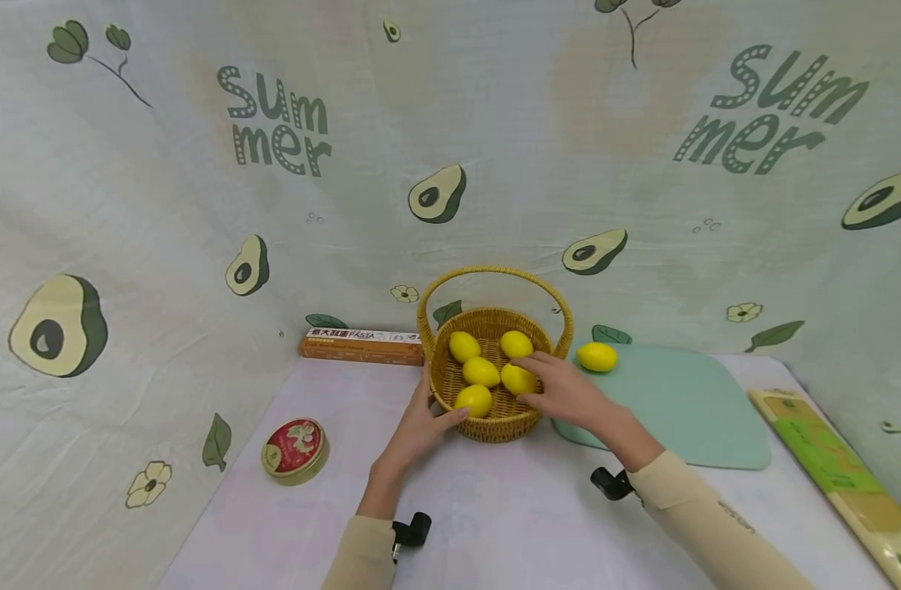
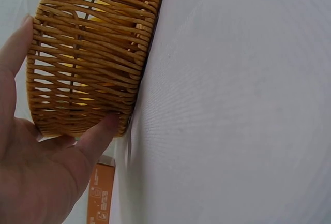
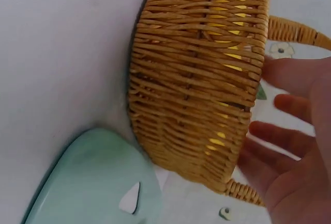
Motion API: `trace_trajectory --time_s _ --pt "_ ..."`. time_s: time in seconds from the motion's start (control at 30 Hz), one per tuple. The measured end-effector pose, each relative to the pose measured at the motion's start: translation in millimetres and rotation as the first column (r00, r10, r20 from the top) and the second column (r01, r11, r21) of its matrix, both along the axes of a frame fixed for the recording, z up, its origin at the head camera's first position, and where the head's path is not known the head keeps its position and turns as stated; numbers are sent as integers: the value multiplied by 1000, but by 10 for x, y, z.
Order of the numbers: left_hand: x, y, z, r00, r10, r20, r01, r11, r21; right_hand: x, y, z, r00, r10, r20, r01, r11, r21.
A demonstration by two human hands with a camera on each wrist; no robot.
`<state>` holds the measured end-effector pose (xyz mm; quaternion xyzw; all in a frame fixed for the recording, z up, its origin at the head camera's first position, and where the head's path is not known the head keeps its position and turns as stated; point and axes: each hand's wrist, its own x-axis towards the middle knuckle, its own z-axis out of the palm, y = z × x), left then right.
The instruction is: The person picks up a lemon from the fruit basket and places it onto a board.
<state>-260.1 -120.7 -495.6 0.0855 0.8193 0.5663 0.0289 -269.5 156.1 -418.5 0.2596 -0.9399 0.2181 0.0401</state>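
A wicker basket (image 1: 494, 430) with a tall arched handle stands on the table and holds several yellow lemons (image 1: 481, 372). My left hand (image 1: 418, 426) grips the basket's left side, its thumb at the rim. In the left wrist view, the left fingers (image 2: 101, 136) lie against the woven wall (image 2: 88, 53). My right hand (image 1: 568, 392) reaches over the right rim, spread around one lemon (image 1: 519, 379). The right wrist view shows its fingers (image 3: 282, 136) apart from the thumb, with no lemon visible between them; some tips are hidden behind the rim.
Another lemon (image 1: 597, 356) lies at the upper left edge of a pale green cutting board (image 1: 686, 410). A pasta box (image 1: 361, 347) stands behind, left of the basket. Nearer on the left is a round red-topped tin (image 1: 295, 451). A long green-and-yellow packet (image 1: 834, 459) lies far right.
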Motion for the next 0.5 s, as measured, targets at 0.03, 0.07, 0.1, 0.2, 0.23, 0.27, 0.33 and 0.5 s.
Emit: trace_trajectory --time_s 0.03,0.07,0.1,0.2,0.23,0.27,0.33,0.5 --pt "5 -3 0 1000 5 6 -5 1000 -4 -16 -31 -4 1000 -11 17 11 1000 16" --pt "8 -6 1 1000 8 7 -8 1000 -3 -31 -60 -3 999 -24 34 23 999 32" --pt "8 -8 2 1000 7 4 -7 1000 -1 -49 -88 -7 998 -38 45 36 998 55" --pt "6 -16 9 1000 4 -2 -4 1000 3 -92 -166 -8 995 -68 70 62 994 90" --pt "4 -19 11 1000 2 -5 -2 1000 5 -108 -192 -12 994 -77 73 69 993 97" --pt "4 -24 13 1000 -3 -12 3 1000 6 -122 -217 -18 994 -81 73 73 992 104" --pt "3 -29 11 1000 -2 -16 2 1000 5 -151 -258 -43 994 -86 67 78 990 117" --pt "27 -16 28 1000 -1 2 1 1000 6 -220 -314 -140 994 -99 45 91 984 153"
